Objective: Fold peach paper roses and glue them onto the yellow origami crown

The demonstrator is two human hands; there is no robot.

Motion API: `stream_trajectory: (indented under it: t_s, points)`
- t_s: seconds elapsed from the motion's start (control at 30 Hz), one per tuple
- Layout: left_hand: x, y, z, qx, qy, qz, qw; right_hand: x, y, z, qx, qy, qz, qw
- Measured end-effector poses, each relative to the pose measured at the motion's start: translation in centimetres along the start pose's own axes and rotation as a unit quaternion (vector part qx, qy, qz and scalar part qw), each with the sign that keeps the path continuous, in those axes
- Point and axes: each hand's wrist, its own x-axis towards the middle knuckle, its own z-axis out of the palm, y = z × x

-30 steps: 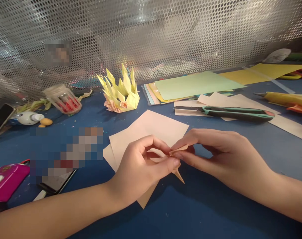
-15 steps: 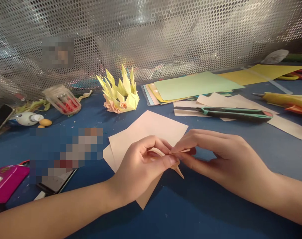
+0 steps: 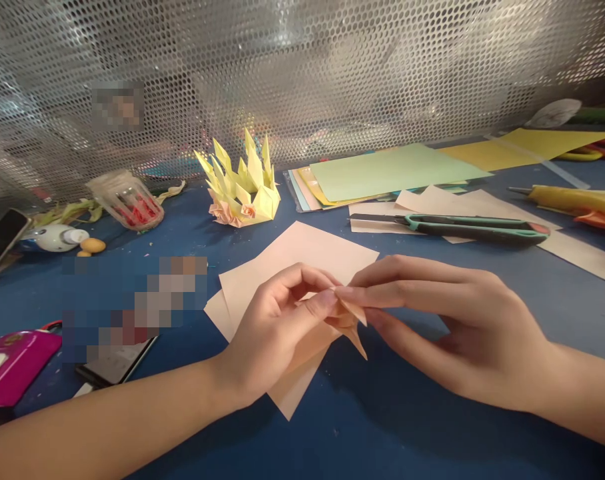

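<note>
A small folded piece of peach paper (image 3: 351, 327) with pointed tips is pinched between the thumb and fingers of my left hand (image 3: 282, 320). From the right, my right hand (image 3: 447, 320) touches the same folded paper, its fingertips at the upper edge and its thumb near a pointed flap. Flat sheets of pale pink paper (image 3: 302, 250) lie on the blue table under and behind my left hand. Part of the folded paper is hidden by my fingers.
Behind stands a yellow paper crown (image 3: 255, 193). A glass jar (image 3: 127, 200) leans at the left, near a phone (image 3: 115, 363). Stacked colored sheets (image 3: 392, 173), a green-black cutter (image 3: 477, 228) and a yellow tool (image 3: 572, 200) lie at the right. Perforated metal (image 3: 332, 80) rises behind.
The fingers of my right hand have stretched out across the top of the folded paper, and its thumb has dropped away from them. A flap now points down to the right.
</note>
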Motion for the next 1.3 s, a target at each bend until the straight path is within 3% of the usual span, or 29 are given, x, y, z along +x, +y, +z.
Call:
stream_trajectory:
  t_s: [0.1, 0.3, 0.5, 0.7, 0.83, 0.93, 1.17, 1.3]
  points:
    - [-0.1, 0.0, 0.1, 0.008, -0.003, 0.011, 1.000, 0.0, -0.2, 0.0, 0.020, 0.001, 0.013, 1.000]
    - [-0.4, 0.5, 0.5, 0.144, 0.046, 0.057, 0.987, 0.4, -0.3, 0.2, 0.036, 0.017, 0.048, 0.998]
    - [-0.9, 0.5, 0.8, 0.312, 0.069, 0.167, 0.933, 0.6, -0.1, 0.1, 0.083, 0.021, 0.111, 0.990]
    - [-1.2, 0.4, 0.7, 0.381, 0.073, 0.204, 0.899, 1.0, -0.4, 0.0, 0.140, -0.019, 0.195, 0.971]
    - [-1.1, 0.4, 0.7, 0.390, 0.066, 0.204, 0.896, 1.1, -0.4, 0.0, 0.201, -0.079, 0.277, 0.936]
    - [-1.0, 0.3, 0.7, 0.376, 0.064, 0.190, 0.905, 0.9, -0.3, 0.0, 0.220, -0.077, 0.288, 0.929]
    - [-0.9, 0.4, 0.8, 0.276, 0.021, 0.101, 0.956, 0.8, -0.2, 0.2, 0.110, -0.042, 0.227, 0.967]
    - [-0.9, 0.4, 0.8, 0.294, 0.039, 0.111, 0.949, 0.7, -0.3, 0.2, 0.075, -0.027, 0.196, 0.977]
